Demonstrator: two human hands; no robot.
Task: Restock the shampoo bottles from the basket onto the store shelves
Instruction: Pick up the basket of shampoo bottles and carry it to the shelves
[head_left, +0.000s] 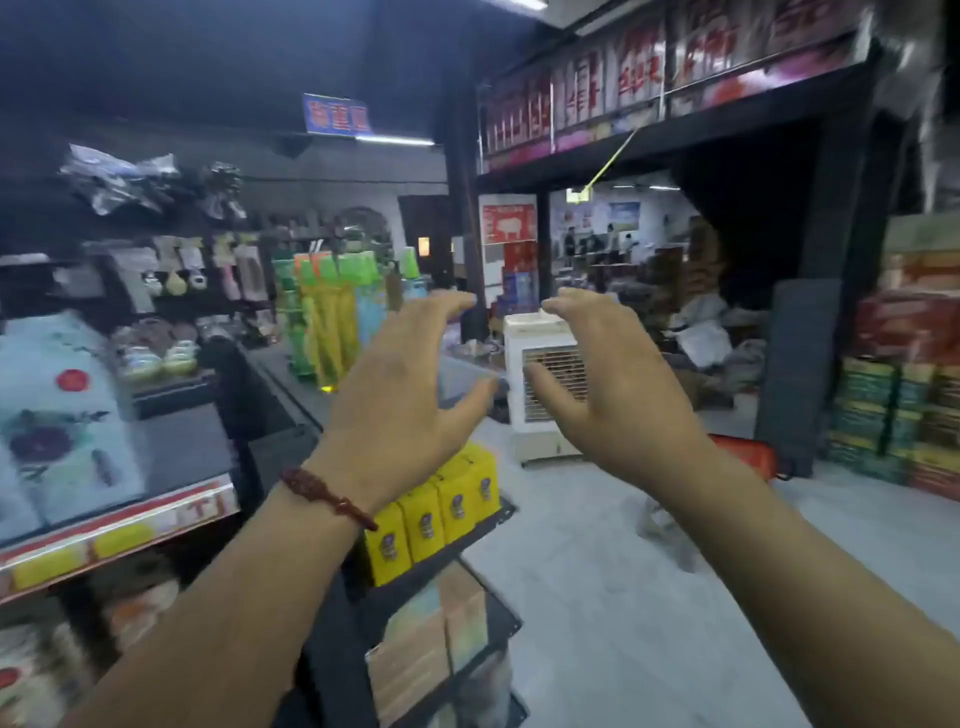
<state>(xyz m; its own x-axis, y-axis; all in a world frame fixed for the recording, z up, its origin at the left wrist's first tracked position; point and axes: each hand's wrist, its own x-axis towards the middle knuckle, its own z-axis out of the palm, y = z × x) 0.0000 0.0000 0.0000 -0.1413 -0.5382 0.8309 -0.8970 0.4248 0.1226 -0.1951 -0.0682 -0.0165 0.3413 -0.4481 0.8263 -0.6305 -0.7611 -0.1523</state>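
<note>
Left hand (400, 410), right hand (613, 395): raised side by side, palms facing, each grip released and empty. Shampoo bottles and basket: not in view (direction from either hand cannot be told). Store shelf (119, 525) lies nearer the left hand.

The shop is dim, and the ceiling at eleven o'clock is almost black. Light comes from a fluorescent tube (395, 140) at twelve o'clock and from the brighter back room (618, 223) at one o'clock. The pale floor (613, 545) at five o'clock reflects a soft grey light without strong shadows. Motion blur smears nearly everything: the red signs (644, 67) at one o'clock cannot be read, and the stacked boxes (904, 395) at three o'clock look streaked. The shelf edge (119, 535) at eight o'clock bends from the wide lens. Both forearms are soft in focus; the left hand (400, 395) and the right hand (608, 384) are a little clearer.
</note>
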